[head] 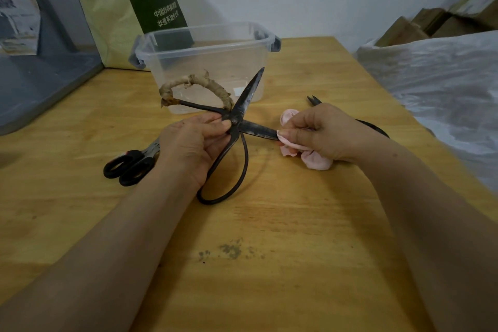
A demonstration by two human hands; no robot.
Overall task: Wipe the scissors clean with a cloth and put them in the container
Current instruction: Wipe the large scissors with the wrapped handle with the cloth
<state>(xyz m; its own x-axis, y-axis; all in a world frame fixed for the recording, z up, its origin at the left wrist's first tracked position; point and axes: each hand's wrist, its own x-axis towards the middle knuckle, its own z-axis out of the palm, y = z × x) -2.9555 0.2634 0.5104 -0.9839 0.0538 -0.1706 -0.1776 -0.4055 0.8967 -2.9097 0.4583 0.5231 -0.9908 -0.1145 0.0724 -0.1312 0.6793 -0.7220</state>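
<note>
Iron scissors (pixel 258 132) wiped above the counter (pixel 269 264), blades spread wide.
The scissors were gripped at the pivot by the left hand (pixel 188 148); a pink cloth (pixel 315 162) was pinched round the lower blade by the right hand (pixel 323 132). They were held outside the clear open-topped container (pixel 204 32), just before its near wall.

Dark iron scissors (pixel 249 94), blades spread, are gripped at the pivot by the left hand (pixel 188 145); one blade is pinched through crumpled pink cloth (pixel 316 162) by the right hand (pixel 323 129).
</note>
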